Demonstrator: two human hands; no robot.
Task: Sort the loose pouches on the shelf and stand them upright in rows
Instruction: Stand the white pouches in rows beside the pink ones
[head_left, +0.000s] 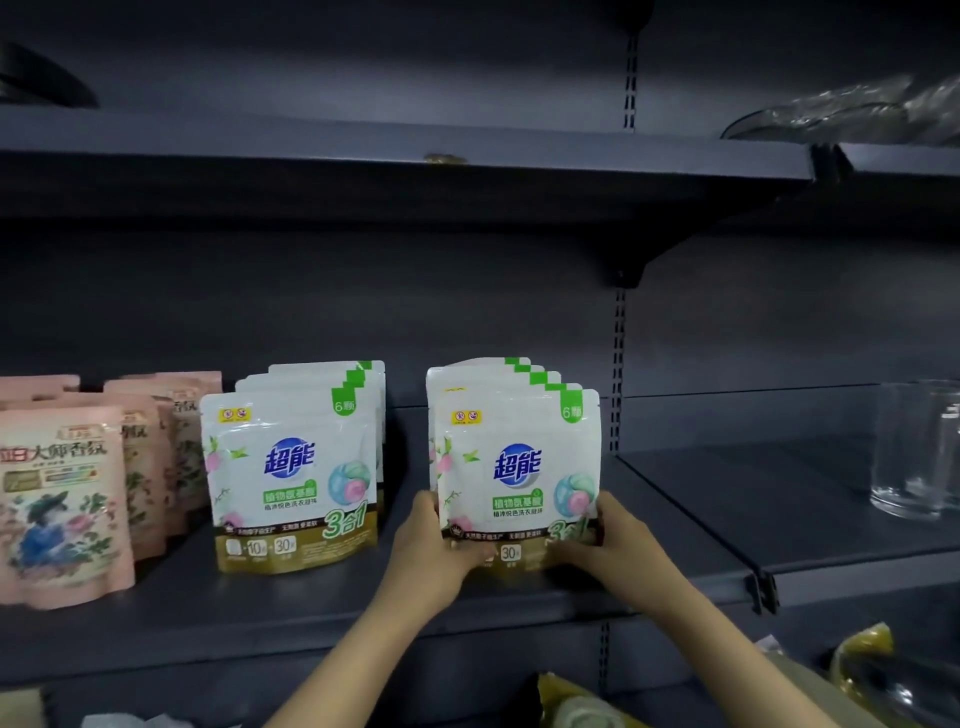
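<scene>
Two rows of white pouches with green corners stand upright on the dark shelf (311, 597). The left white row (293, 467) stands by itself. My left hand (434, 545) grips the lower left edge of the front pouch (519, 467) of the right white row. My right hand (610, 540) grips that pouch's lower right corner. Several more white pouches stand behind it. Pink pouches (62, 504) stand upright in rows at the far left.
A clear glass container (914, 452) stands on the neighbouring shelf section at the right. The upper shelf (415, 150) overhangs the pouches. Crumpled clear plastic (852, 109) lies on the upper right shelf. Yellow packaging (862, 660) sits below at the lower right.
</scene>
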